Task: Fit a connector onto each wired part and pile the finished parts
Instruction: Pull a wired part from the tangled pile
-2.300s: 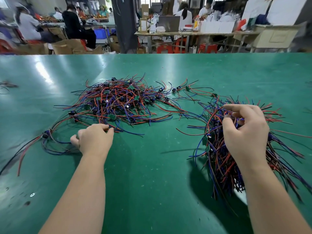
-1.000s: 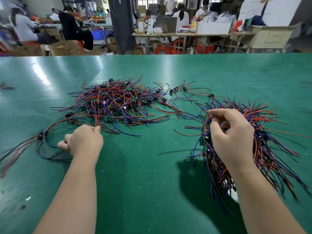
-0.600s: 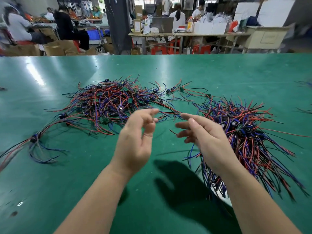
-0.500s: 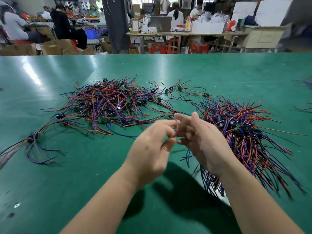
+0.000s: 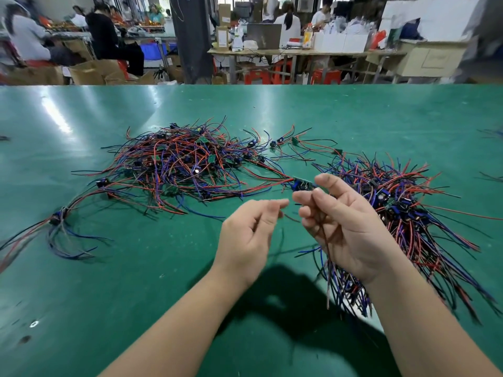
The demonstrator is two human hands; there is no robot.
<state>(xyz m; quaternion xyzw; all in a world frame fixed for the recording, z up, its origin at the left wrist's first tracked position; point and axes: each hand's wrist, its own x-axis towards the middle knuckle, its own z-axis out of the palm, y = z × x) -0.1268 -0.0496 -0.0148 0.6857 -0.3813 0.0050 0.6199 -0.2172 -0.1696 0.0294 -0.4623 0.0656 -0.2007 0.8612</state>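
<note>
Grips met, now apart.
R grip [image 5: 345,224] pinches wired part [image 5: 302,184]; L grip [image 5: 249,235] beside, slack, empty. Connector prob on.

A green table [image 5: 114,295] fills the foreground, with glare [image 5: 54,115] on its far left. Behind it stands a dark pillar [image 5: 190,36]. To its right a long bench [image 5: 299,52] carries white boxes [image 5: 340,42] and a laptop [image 5: 264,36], with red stools [image 5: 280,72] beneath. At far left, people [image 5: 109,36] sit among cardboard boxes [image 5: 92,72].
</note>
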